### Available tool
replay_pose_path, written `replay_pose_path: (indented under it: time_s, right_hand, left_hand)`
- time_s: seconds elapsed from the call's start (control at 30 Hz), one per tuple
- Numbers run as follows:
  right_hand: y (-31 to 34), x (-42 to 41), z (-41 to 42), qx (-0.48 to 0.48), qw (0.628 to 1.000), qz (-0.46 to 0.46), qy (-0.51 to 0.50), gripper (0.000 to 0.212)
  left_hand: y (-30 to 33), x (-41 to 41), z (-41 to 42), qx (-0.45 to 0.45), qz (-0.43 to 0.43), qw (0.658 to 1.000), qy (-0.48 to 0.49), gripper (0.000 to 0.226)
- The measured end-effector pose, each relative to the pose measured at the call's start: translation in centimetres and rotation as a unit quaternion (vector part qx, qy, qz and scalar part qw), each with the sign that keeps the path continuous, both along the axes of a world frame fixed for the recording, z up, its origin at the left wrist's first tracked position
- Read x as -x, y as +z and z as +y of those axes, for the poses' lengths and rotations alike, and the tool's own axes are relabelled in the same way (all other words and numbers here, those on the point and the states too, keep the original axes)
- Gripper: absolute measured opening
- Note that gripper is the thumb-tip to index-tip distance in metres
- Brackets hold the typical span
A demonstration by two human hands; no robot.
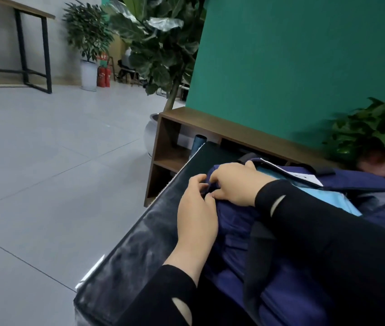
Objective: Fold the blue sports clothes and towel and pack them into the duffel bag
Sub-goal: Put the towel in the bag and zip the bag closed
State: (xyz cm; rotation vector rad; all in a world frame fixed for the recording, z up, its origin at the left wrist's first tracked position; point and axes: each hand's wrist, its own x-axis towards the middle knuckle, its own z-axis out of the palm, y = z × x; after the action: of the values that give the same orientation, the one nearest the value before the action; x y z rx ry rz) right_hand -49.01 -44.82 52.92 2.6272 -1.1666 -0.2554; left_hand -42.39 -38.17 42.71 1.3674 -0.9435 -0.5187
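Observation:
A navy duffel bag (287,297) lies on a dark table (139,243), its top opening gaping toward the right. Light blue cloth (332,198) shows inside the opening, and a white paper tag (302,176) lies on the bag's far edge. My left hand (196,217) and my right hand (233,184) meet at the bag's left end, both pinching the navy fabric there with curled fingers. What exactly sits between the fingertips is hidden. A black strap (259,250) crosses the bag under my right forearm.
A wooden shelf unit (170,147) stands behind the table against a green wall (304,67). Leafy plants (379,132) sit at the right, and a tall plant (160,48) stands behind the shelf. Grey tiled floor (45,161) spreads to the left.

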Motion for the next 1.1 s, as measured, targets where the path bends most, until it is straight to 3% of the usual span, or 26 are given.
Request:
replay_pose_path:
  time_s: [0.17, 0.27, 0.37, 0.6, 0.77, 0.9, 1.03, 1.1]
  right_hand:
    - [-0.8, -0.2, -0.2, 0.032, 0.999, -0.025, -0.021, 0.011]
    - [-0.8, -0.5, -0.2, -0.01, 0.997, -0.038, -0.063, 0.027]
    - [-0.6, -0.5, -0.1, 0.014, 0.993, -0.099, -0.058, 0.033]
    - [1.6, 0.8, 1.3, -0.008, 0.968, -0.251, -0.026, 0.013]
    - [2.9, 2.2, 1.5, -0.003, 0.962, -0.269, -0.043, 0.015]
    - [5.2, 4.4, 0.7, -0.038, 0.941, -0.325, -0.086, 0.019]
    - [7.6, 9.2, -0.1, -0.005, 0.939, -0.318, -0.134, 0.017]
    - [8.2, 12.2, -0.2, 0.016, 0.935, -0.318, -0.159, 0.017]
  left_hand:
    - [-0.1, 0.3, -0.4, 0.017, 0.017, 1.0, 0.011, 0.038]
    - [-0.3, 0.3, -0.6, 0.021, 0.017, 0.999, 0.027, 0.036]
    - [-0.3, 0.1, -0.6, 0.021, 0.016, 0.999, 0.037, 0.035]
    - [-0.2, 0.3, -1.3, 0.031, -0.114, 0.993, -0.016, 0.025]
    - [0.5, 0.0, -1.7, -0.034, -0.228, 0.973, 0.004, 0.025]
    - [0.8, -0.4, -1.5, -0.056, -0.223, 0.971, 0.063, 0.023]
    - [1.2, -0.9, -1.0, -0.121, -0.202, 0.968, 0.09, 0.024]
    - [1.7, -1.1, -0.4, -0.178, -0.232, 0.95, 0.111, 0.024]
